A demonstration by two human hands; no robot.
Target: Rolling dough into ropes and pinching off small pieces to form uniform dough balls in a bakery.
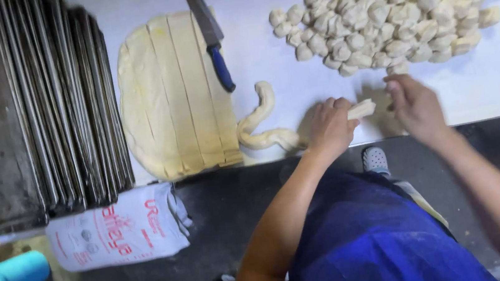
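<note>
Pale dough rope clenched in left hand; right hand released, near dough pieces.

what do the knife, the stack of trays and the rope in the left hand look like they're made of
Knife: dull grey metal blade, glossy blue handle, probably plastic. Stack of trays: thin grey metal, worn edges. Rope in left hand: soft pale dough, matte.

Blue apron; bare forearms; white perforated clog.
</note>
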